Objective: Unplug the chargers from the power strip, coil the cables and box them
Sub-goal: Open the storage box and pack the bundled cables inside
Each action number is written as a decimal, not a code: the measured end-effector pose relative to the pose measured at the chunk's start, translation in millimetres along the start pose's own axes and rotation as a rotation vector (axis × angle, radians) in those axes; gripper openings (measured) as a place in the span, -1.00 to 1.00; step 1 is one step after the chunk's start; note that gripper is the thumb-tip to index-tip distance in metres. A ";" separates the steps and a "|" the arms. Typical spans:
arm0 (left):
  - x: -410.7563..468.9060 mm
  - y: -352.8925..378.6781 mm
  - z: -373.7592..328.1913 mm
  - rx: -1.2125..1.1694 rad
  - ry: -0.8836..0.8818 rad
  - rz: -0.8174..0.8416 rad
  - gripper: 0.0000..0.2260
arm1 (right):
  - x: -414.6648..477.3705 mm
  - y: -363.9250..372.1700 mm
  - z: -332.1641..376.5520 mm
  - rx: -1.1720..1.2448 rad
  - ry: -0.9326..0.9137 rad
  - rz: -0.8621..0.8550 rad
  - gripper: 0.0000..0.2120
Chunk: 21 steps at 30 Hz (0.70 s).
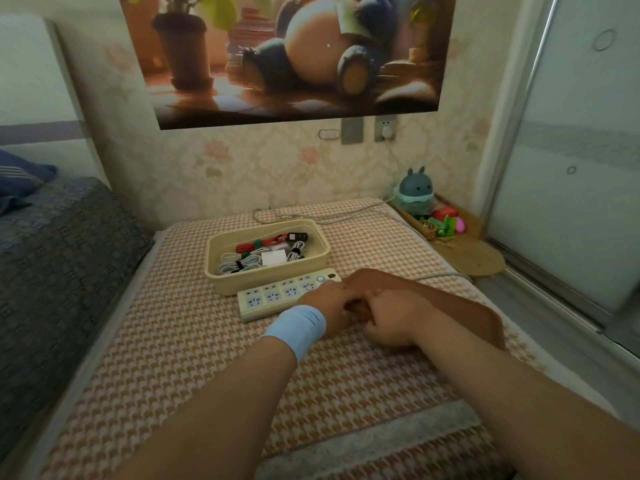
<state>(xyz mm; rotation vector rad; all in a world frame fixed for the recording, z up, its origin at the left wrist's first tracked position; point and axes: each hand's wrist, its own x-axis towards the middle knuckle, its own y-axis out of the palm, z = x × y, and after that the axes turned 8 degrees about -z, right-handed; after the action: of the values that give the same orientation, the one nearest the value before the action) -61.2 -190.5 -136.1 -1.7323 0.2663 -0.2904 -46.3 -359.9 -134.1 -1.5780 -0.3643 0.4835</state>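
Two hands, left hand [325, 308] & right hand [393, 318], are seen w/ fingers curled round the brown lid [467, 306] edge, beside the emptied power strip [266, 299]. Coiled cables [239, 265] lie in the box [263, 279]. Lid could be seated askew if a cable gets pinched at the rim.

Bare forearms, no sleeves; light blue wristband [300, 326] on left wrist.

Box [266, 277]: we see cream plastic, smooth and matt.
Power strip [266, 299]: we see pale plastic, smooth, faintly glossy.
Lid [485, 313]: we take it for brown plastic, smooth and matt.
Patterned cover [173, 341]: we see woven cloth, rough in texture.
Wristband [299, 327]: we see soft, matt blue cloth.
Basket [420, 228]: we see coarse woven wicker.
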 end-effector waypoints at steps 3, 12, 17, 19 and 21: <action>5.2 -13.7 1.1 -0.014 0.051 -0.123 -0.61 | 1.9 -4.0 -4.4 -0.062 -0.011 -0.088 -0.43; 9.3 -39.8 3.0 -0.078 0.187 -0.562 -0.69 | -4.7 -37.5 -13.5 -0.167 0.109 -0.451 -0.54; -4.2 -57.8 40.9 -0.047 0.156 -0.670 -0.74 | 25.5 -53.2 15.4 -0.137 0.009 -0.588 -0.43; -11.9 -63.3 63.8 -0.038 0.121 -0.706 -0.76 | 50.4 -51.9 29.1 -0.097 -0.067 -0.626 -0.43; -19.2 -68.7 87.4 0.017 0.078 -0.733 -0.78 | 78.4 -50.4 44.1 -0.049 -0.142 -0.652 -0.38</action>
<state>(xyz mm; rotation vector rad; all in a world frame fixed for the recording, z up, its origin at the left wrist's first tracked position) -48.6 -91.1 -84.4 -1.7490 -0.3311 -0.8872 1.2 -278.7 -91.7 -1.3740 -0.9639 0.0779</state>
